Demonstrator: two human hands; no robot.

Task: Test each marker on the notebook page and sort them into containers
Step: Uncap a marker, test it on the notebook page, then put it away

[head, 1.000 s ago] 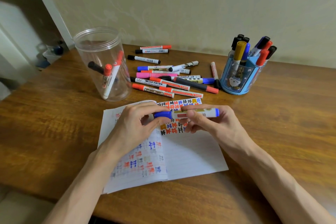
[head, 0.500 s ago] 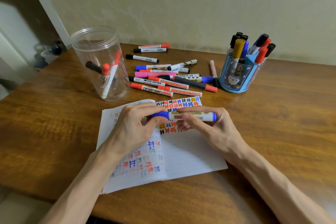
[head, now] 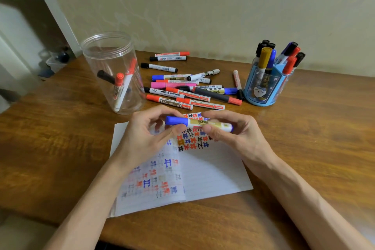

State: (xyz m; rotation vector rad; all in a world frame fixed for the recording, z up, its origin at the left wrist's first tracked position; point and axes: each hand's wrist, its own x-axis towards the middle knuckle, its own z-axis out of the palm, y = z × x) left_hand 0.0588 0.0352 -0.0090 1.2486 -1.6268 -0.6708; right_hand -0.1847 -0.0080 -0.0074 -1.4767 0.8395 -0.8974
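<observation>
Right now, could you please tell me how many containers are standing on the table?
2: a clear plastic jar stands upright on the left, and a blue pen holder stands on the right. No other container appears hidden.

Both forearms are bare. They come in from the lower corners and angle toward each other, so the hands meet in the middle, close together but not touching.

The left hand (head: 146, 134) is turned palm inward. Its fingers (head: 156, 110) arch over the top, and its thumb (head: 174, 130) presses up from below. Together they grip one end of a marker (head: 199, 123).

The right hand (head: 237, 134) faces it from the other side, wrist bent slightly. Its index finger (head: 220, 115) is curved along the top of the same marker, its thumb (head: 209, 128) pinches from the near side, and the remaining fingers are curled underneath.

The marker lies level between the two hands.
</observation>
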